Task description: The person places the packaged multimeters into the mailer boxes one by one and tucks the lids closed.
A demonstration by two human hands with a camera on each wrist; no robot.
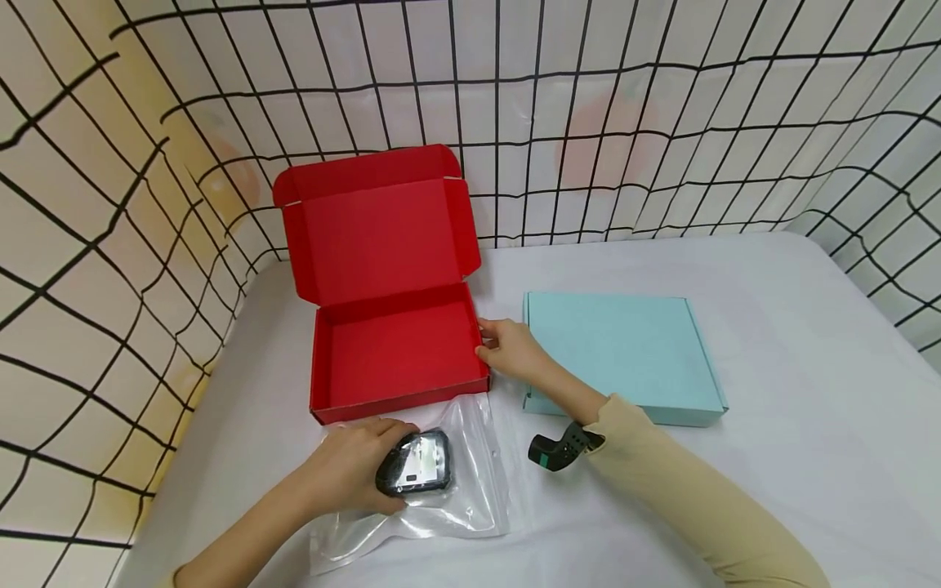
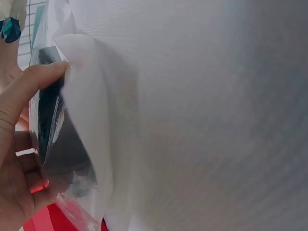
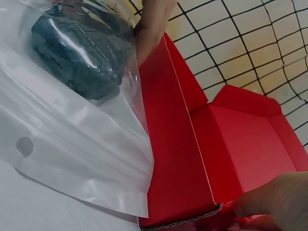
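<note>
My left hand (image 1: pixel 353 469) grips a black device with a small screen (image 1: pixel 426 461) through a clear zip bag (image 1: pixel 478 498). Thumb and fingers lie on opposite sides of it, as the left wrist view also shows. The bag spreads flat over the white cloth, just in front of an open red cardboard box (image 1: pixel 397 351). Its lid stands up at the back, and the inside holds nothing. My right hand (image 1: pixel 510 347) holds the right side wall of this box, near its front corner. In the right wrist view, the bagged device (image 3: pixel 77 53) sits beside the box's front wall.
A closed light-blue box (image 1: pixel 617 343) lies on the right, under my right forearm in the head view. Black wire grid panels (image 1: pixel 515 114) rise behind and along both sides of the white-covered table (image 1: pixel 794 392). A black band (image 1: pixel 562 447) is around my right wrist.
</note>
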